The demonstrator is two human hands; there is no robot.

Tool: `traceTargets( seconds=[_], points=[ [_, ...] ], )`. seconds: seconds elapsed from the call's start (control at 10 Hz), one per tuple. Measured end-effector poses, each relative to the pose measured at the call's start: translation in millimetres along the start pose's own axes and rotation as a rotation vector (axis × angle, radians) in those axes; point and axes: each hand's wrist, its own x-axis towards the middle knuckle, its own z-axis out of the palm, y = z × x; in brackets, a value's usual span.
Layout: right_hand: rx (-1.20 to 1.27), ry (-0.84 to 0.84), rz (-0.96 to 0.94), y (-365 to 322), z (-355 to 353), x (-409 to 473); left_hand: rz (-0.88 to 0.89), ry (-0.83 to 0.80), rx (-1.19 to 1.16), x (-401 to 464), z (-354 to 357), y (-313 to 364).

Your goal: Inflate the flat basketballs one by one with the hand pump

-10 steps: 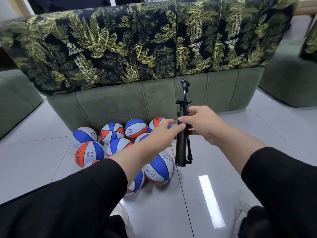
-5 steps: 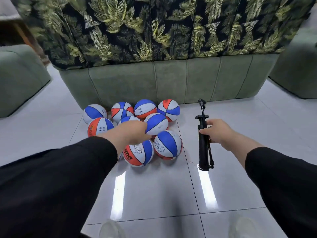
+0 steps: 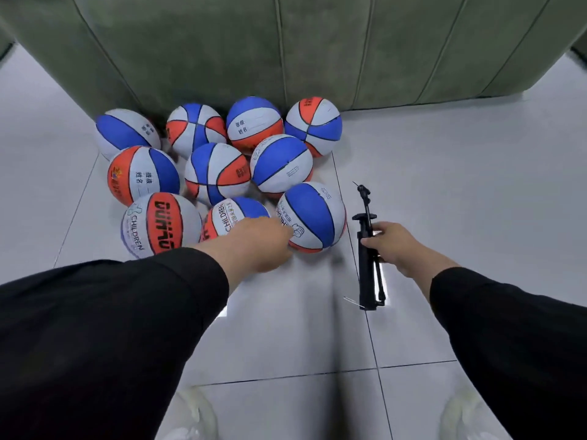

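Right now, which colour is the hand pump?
The slim plastic hand pump is black; the head view shows it.

A home living room: a green upholstered sofa (image 3: 286, 42) stands on a glossy white tiled floor (image 3: 460, 185).

Basketballs (image 3: 219, 173) were blue, white and orange-red panels with black seams; nearest-left ball (image 3: 160, 224) had black lettering on orange. Pump (image 3: 368, 265) black. Sleeves (image 3: 111, 328) black. Sofa (image 3: 286, 49) dark green, floor tiles (image 3: 460, 185) glossy white.
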Motion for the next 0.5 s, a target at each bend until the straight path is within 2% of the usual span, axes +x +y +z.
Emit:
traceTargets(
  seconds=[0.2,0.5],
  points=[
    [-0.042,0.010,0.064,27,8,46,0.038,0.021,-0.016,25,17,-2],
    [-0.253,-0.031,0.094,44,23,71,0.026,0.051,-0.043,45,32,-19]
  ],
)
